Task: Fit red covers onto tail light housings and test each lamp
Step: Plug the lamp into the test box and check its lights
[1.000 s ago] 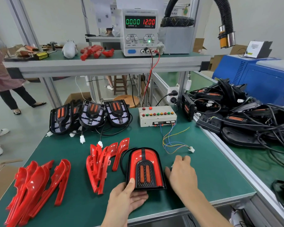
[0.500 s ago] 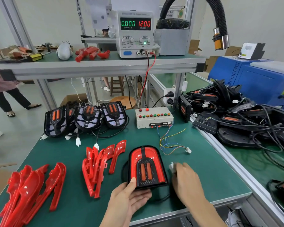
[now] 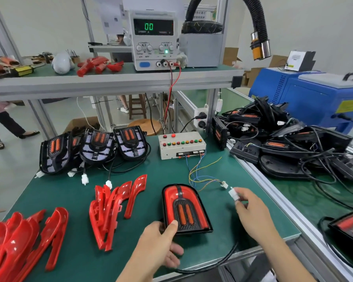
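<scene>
The covered tail light (image 3: 185,210) lay on the green bench (image 3: 155,174) near the front edge, its red cover already seated around the black centre grille. The left hand (image 3: 159,244) gripped its near left corner, thumb on the face and fingers curled under. The right hand (image 3: 251,212) pinched the lamp's white plug (image 3: 233,193) between thumb and fingertips, just beside the tester's loose connector (image 3: 224,184) but not touching it.

The lamp looked like a light, stiff plastic shell, glossy and probably slippery on the red face, so the black rim seemed the safer hold. Its lead (image 3: 218,261) trailed slack off the near edge and could snag. The plug was small; I judged it wanted a firm pinch on the body, not the wires.

No bins stood here: spare red covers (image 3: 114,208) were piled loose to the left, bare housings (image 3: 94,147) leaned at the far left, and a tangle of black lamps (image 3: 283,143) was heaped on the right-hand bench. The test box (image 3: 181,145) sat far centre.
</scene>
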`<state>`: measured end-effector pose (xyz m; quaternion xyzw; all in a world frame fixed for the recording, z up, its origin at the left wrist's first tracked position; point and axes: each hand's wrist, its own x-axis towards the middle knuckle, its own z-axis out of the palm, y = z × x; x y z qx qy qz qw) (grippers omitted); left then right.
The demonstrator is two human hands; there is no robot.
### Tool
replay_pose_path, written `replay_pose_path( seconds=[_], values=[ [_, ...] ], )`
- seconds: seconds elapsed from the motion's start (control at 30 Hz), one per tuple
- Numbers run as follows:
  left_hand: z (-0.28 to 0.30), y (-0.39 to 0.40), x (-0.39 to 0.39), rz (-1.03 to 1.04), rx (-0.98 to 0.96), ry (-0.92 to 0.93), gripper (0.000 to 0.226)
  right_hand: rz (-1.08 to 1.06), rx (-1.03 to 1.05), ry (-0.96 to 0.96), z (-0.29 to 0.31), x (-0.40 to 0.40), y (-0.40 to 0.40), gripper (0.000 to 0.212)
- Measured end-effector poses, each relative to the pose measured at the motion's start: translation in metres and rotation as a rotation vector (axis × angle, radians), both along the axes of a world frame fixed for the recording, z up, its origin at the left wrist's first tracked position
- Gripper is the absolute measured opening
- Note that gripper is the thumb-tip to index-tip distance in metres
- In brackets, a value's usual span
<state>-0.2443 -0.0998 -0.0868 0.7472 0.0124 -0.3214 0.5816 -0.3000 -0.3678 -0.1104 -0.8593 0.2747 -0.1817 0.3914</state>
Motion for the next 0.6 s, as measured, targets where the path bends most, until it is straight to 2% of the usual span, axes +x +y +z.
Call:
replay_pose_path(
  seconds=[0.07, 0.17, 0.2, 0.27, 0.33, 0.4, 0.47, 0.6],
  values=[
    [0.006, 0.01, 0.002, -0.078, 0.181, -0.121, 0.043, 0.011, 0.036, 0.008, -0.002, 0.006, -0.004, 0.033],
    [0.018, 0.02, 0.011, -0.051, 0.568, -0.589, 0.043, 0.039, 0.053, 0.021, -0.01, 0.014, -0.003, 0.033],
    [0.027, 0.016, 0.013, 0.005, 0.569, -0.737, 0.036, 0.037, 0.075, 0.016, -0.012, 0.016, -0.002, 0.034],
    [0.044, -0.006, 0.022, 0.032, 0.411, -0.948, 0.021, 0.017, 0.148, -0.019, -0.017, 0.017, 0.002, 0.035],
    [0.059, -0.042, 0.038, -0.072, 0.287, -1.067, 0.011, -0.005, 0.21, -0.071, -0.019, 0.018, 0.006, 0.035],
    [0.066, -0.083, 0.06, -0.247, 0.271, -1.148, 0.004, -0.023, 0.235, -0.146, -0.019, 0.017, 0.011, 0.023],
    [0.064, -0.124, 0.081, -0.452, 0.398, -1.2, 0.014, -0.053, 0.273, -0.223, -0.018, 0.016, 0.016, 0.009],
    [0.038, -0.176, 0.102, -0.777, 0.701, -1.21, 0.024, -0.113, 0.33, -0.289, -0.018, 0.014, 0.018, 0.009]
  ],
)
